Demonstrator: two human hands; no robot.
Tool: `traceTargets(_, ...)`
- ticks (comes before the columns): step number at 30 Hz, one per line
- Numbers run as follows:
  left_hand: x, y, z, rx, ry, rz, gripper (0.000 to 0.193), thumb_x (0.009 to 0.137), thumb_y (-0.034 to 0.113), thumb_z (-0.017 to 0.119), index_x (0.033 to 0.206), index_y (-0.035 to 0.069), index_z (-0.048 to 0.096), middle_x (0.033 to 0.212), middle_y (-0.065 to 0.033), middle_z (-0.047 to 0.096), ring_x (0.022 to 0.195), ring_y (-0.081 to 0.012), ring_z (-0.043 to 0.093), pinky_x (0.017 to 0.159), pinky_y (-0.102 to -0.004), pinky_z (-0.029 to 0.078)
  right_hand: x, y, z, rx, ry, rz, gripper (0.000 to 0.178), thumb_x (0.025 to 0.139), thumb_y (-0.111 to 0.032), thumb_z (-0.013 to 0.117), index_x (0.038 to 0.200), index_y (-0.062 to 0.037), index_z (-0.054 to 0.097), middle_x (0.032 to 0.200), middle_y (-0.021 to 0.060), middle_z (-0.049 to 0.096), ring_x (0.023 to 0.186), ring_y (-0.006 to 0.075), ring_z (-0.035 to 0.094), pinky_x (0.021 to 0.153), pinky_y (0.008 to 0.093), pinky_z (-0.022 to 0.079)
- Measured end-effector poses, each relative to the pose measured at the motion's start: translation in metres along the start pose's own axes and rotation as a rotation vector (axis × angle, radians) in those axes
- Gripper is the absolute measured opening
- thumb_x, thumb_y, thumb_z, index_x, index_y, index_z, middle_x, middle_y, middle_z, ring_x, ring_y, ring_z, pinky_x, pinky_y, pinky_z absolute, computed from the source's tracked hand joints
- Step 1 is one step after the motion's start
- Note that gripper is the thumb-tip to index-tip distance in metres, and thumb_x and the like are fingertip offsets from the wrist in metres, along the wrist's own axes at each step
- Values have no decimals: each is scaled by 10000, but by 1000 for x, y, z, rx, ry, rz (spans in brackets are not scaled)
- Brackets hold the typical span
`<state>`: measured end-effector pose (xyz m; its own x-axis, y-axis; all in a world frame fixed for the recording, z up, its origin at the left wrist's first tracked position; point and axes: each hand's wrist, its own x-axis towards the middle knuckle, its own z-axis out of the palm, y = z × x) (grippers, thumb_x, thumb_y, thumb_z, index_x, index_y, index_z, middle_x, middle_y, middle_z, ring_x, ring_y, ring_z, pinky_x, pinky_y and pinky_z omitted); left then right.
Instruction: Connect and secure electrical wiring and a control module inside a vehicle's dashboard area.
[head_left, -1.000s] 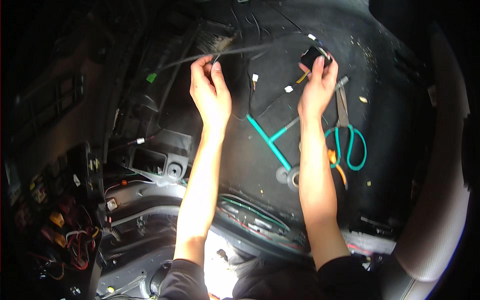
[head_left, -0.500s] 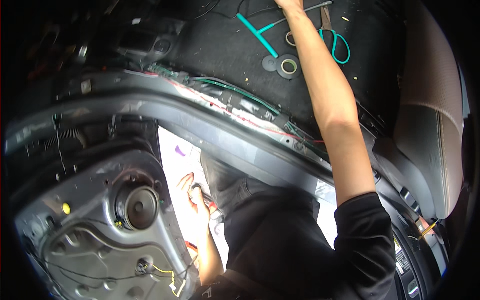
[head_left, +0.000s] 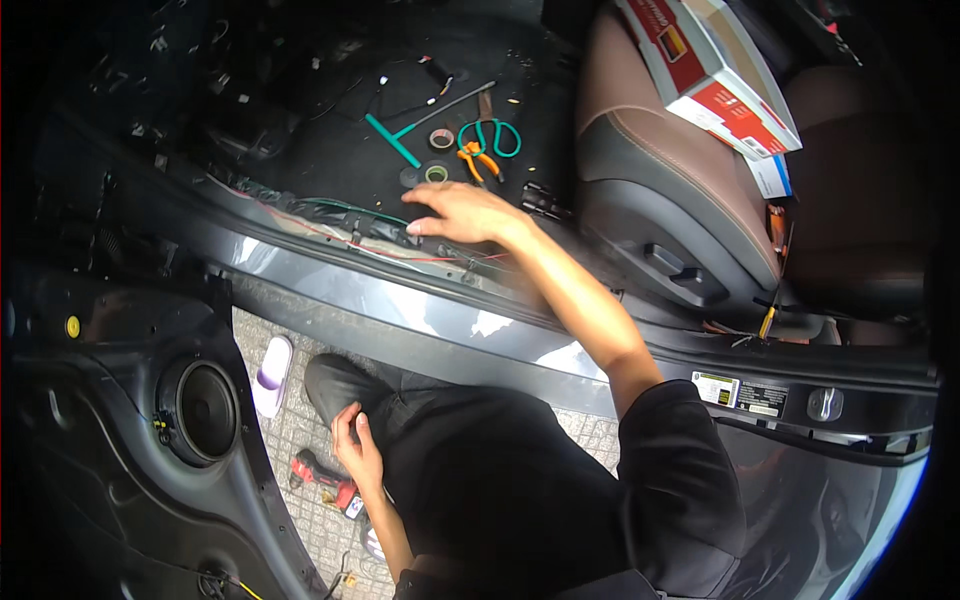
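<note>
My right hand (head_left: pixel 462 212) reaches over the car's door sill, its thumb and fingers apart with nothing between them. Just beyond its fingers lies a roll of black tape (head_left: pixel 437 166), partly covered by the hand. Farther in on the dark car floor are a green T-handle wrench (head_left: pixel 393 141), another tape roll (head_left: pixel 441 139), green-handled scissors (head_left: pixel 507 138) and orange-handled pliers (head_left: pixel 481 160). Red and green wires (head_left: pixel 345 240) run along the sill below the hand. Beside my knee, my left hand (head_left: pixel 356 447) hangs with loosely bent fingers and holds nothing visible.
An opened door with a round speaker (head_left: pixel 207 411) stands at left. On the paving lie a red-and-black power drill (head_left: pixel 325 482) and a white-and-purple slipper (head_left: pixel 272 377). At right, a brown seat (head_left: pixel 640 150) carries a red-and-white box (head_left: pixel 735 100). A black cylindrical object (head_left: pixel 545 200) lies beside the seat.
My right hand has drawn back from the floor tools toward the sill. The pliers now show. The view has shifted right, bringing the seat and box in; my left hand stays low by the knee.
</note>
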<state>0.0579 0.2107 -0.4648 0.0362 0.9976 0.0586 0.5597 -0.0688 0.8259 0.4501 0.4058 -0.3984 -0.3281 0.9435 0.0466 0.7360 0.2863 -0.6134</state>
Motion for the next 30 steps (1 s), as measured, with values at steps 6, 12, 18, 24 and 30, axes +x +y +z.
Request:
traceTargets(6, 12, 17, -9, -86, -124, 132, 248, 1004, 132, 597, 1141, -65, 657, 1087, -189, 700, 1024, -303, 688, 935, -397, 517, -148, -97, -71, 97, 134, -99, 701, 869, -361, 776, 1452, -69, 519, 1370, 159, 622, 1251, 378, 592, 1057, 463, 485)
traceTargets(12, 37, 69, -28, -186, 16, 220, 264, 1027, 168, 566, 1136, -55, 658, 1043, -176, 709, 1004, -272, 674, 934, -392, 502, -214, -87, -156, -814, 1268, 436, 429, 967, -381, 658, 1266, -73, 659, 1179, 125, 680, 1157, 301, 604, 1096, 473, 356)
traceTargets(18, 111, 169, 53, -357, -170, 420, 317, 1016, 238, 572, 1136, -43, 656, 1009, -169, 706, 947, -264, 665, 894, -378, 500, -187, -76, -150, -753, 1348, 612, 357, 894, -362, 700, 1147, -110, 706, 1088, 66, 702, 1056, 262, 615, 1046, 476, 351)
traceTargets(24, 44, 276, 74, -356, -430, 59, 323, 1038, 238, 558, 1197, -31, 640, 1064, -160, 720, 973, -228, 668, 917, -356, 505, -211, -75, -155, -590, 1083, 726, 455, 891, -438, 689, 1236, -141, 693, 1278, 39, 664, 1227, 229, 566, 1087, 447, 290)
traceTargets(30, -20, 338, -33, -149, -612, -326, 283, 1054, 182, 536, 1192, -45, 631, 1050, -144, 725, 1009, -217, 671, 920, -356, 511, -227, -111, -195, 338, 1413, 645, 510, 924, -108, 687, 1387, 2, 504, 1232, 147, 695, 1206, 277, 580, 1074, 429, 392)
